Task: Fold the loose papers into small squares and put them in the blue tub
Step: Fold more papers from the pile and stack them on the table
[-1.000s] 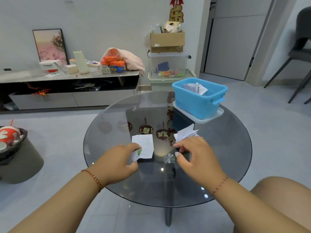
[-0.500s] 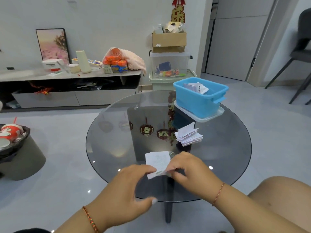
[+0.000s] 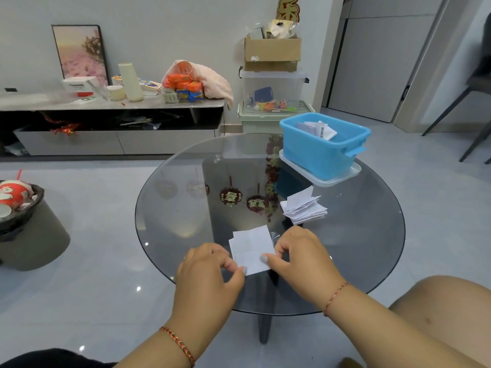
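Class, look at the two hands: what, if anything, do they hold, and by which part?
Both pinch one white paper: the left hand at its lower left edge, the right hand at its lower right edge.

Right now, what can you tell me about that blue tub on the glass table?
The blue tub is a rectangular bin that looks like plastic, open-topped, with a rolled rim and a tab handle on its right end. It stands upright on a pale translucent lid or tray at the far right of the round glass table. A few folded white papers, one printed with a barcode, lie inside. Neither hand touches it.
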Demonstrator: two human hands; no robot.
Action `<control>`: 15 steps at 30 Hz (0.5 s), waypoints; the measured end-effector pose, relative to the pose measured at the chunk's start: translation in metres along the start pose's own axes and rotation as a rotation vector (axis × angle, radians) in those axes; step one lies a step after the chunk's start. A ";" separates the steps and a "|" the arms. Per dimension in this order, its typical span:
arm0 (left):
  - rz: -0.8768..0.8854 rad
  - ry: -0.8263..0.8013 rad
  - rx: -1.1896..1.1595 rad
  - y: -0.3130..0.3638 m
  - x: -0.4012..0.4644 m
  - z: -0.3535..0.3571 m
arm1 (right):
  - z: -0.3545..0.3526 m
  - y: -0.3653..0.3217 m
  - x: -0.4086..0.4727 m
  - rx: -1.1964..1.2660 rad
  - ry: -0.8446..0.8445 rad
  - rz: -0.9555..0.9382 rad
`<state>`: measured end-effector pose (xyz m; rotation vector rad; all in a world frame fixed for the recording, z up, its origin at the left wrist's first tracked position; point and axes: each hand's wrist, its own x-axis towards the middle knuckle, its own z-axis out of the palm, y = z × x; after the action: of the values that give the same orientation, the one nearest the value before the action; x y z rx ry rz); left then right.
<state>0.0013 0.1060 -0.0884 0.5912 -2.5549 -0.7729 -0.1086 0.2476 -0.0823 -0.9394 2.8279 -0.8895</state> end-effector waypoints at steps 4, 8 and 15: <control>-0.011 0.039 -0.011 0.002 -0.001 -0.001 | 0.000 -0.003 -0.001 -0.021 0.045 0.033; 0.098 -0.031 -0.008 -0.004 0.002 -0.003 | -0.001 -0.003 0.001 -0.013 0.069 -0.081; 0.335 -0.159 0.191 -0.010 -0.001 -0.004 | -0.004 -0.002 0.004 -0.154 -0.195 -0.367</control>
<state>0.0069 0.0978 -0.0919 0.1508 -2.7922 -0.4798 -0.1114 0.2463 -0.0779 -1.5086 2.6307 -0.5661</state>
